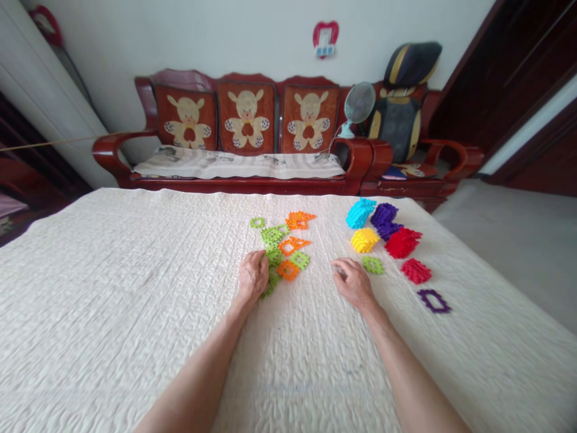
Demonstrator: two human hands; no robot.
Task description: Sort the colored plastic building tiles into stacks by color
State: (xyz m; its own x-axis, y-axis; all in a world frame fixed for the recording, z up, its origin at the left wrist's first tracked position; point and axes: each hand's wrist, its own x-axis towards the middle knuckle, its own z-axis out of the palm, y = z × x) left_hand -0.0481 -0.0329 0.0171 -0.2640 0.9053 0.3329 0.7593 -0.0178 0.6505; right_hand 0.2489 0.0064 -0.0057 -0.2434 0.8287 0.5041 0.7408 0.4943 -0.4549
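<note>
Touching green pieces [271, 236] on the surface [135, 288], the left hand [253, 275] hid whether it gripped any; the right hand [354, 282], loosely curled, looked empty. A low sweep could have scattered nearby orange pieces [296, 215].

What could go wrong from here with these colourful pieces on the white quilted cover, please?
The left hand is at the jumbled green, toothed, plastic-looking pieces; a nudge might scatter them among the flat orange, toothed, plastic-looking frames beside them. The turquoise, toothed, plastic-looking stack seems to lean, so a bump might topple it against the neighbouring dark purple, toothed, plastic-looking stack.
</note>
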